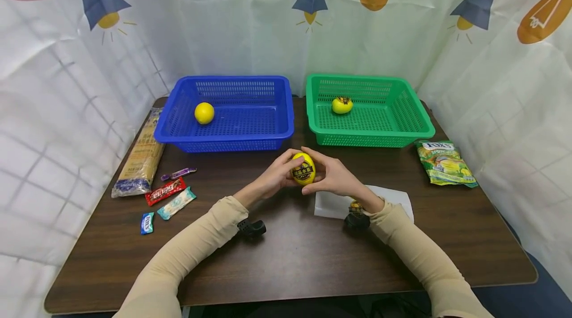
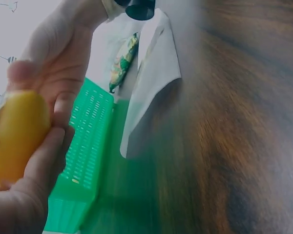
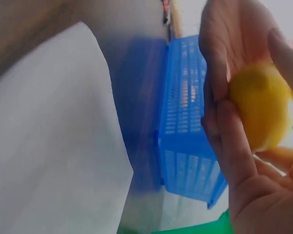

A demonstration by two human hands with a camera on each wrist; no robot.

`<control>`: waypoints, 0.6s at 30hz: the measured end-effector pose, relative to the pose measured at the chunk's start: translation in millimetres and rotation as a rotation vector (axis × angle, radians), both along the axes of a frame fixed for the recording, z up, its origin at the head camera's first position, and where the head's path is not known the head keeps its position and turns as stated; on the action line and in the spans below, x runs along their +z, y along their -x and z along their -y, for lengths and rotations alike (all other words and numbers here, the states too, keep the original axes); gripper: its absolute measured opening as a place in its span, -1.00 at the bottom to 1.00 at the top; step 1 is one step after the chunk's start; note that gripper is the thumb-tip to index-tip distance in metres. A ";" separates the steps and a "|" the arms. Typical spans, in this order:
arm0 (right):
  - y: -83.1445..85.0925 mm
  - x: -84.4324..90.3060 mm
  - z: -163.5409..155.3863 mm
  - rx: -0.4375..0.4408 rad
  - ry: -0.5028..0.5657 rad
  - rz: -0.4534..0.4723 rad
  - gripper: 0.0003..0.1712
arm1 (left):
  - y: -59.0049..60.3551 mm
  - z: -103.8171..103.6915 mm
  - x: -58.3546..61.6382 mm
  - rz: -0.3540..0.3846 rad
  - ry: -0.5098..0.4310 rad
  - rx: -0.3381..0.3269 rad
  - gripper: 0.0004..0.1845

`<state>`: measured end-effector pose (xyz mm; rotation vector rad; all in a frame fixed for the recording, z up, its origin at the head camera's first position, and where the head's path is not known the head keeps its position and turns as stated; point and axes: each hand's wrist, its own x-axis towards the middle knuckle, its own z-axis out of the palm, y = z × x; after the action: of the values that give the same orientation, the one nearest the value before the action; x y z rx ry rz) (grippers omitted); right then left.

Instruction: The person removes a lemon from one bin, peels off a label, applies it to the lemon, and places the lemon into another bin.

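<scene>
Both hands hold 1 labelled yellow fruit (image 1: pixel 304 169) just above the bench (image 1: pixel 290 258), in front of the 2 baskets. The left hand (image 1: pixel 272 179) and right hand (image 1: pixel 332 177) curl their fingers round it from either side. The blue basket (image 1: pixel 232 134) and the green basket (image 1: pixel 402 124) each hold 1 yellow fruit.

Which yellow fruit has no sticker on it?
The yellow fruit in the blue basket looks plain. The one in the green basket and the one held in both hands each carry a dark sticker.
</scene>
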<state>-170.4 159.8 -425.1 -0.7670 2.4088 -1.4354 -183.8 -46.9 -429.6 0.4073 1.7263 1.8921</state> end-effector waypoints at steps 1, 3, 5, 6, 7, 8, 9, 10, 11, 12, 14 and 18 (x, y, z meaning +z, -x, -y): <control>-0.6 -0.2 1.4 -0.014 -0.016 -0.022 0.22 | 0.0 -0.6 0.7 0.011 -0.004 0.019 -0.60; -2.3 -0.2 5.0 -0.054 -0.055 -0.074 0.23 | -0.1 -1.9 2.3 0.035 -0.014 0.053 -0.59; -4.5 0.1 9.6 -0.106 -0.102 -0.143 0.23 | 0.0 -2.8 2.6 0.046 -0.018 0.072 -0.58; -5.6 0.4 12.2 -0.130 -0.121 -0.178 0.23 | 0.2 -3.3 2.7 0.049 -0.020 0.076 -0.58; -6.5 0.6 14.7 -0.155 -0.141 -0.211 0.23 | 0.2 -3.8 3.0 0.051 -0.022 0.078 -0.57; -7.4 0.7 17.1 -0.179 -0.162 -0.243 0.23 | 0.2 -4.3 3.1 0.050 -0.025 0.076 -0.57; -8.1 0.8 19.3 -0.202 -0.181 -0.273 0.22 | 0.1 -4.6 3.2 0.051 -0.028 0.073 -0.57; -8.8 0.9 21.1 -0.221 -0.197 -0.301 0.21 | 0.0 -4.6 3.1 0.050 -0.029 0.067 -0.56; -9.4 1.1 22.6 -0.238 -0.214 -0.327 0.19 | -0.2 -4.6 3.1 0.051 -0.030 0.061 -0.56; -10.0 1.2 23.7 -0.250 -0.222 -0.343 0.17 | -0.5 -4.8 3.5 0.056 -0.033 0.053 -0.55; -10.7 1.0 24.7 -0.270 -0.231 -0.365 0.12 | -1.1 -4.3 3.9 0.063 -0.033 0.037 -0.50; -11.4 0.3 25.5 -0.277 -0.218 -0.386 0.05 | -2.5 -3.0 5.1 0.061 -0.026 0.012 -0.39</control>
<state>-159.0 134.3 -424.8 -0.7347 3.0078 -1.1648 -181.3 -43.9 -424.6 0.3468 1.6698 1.9178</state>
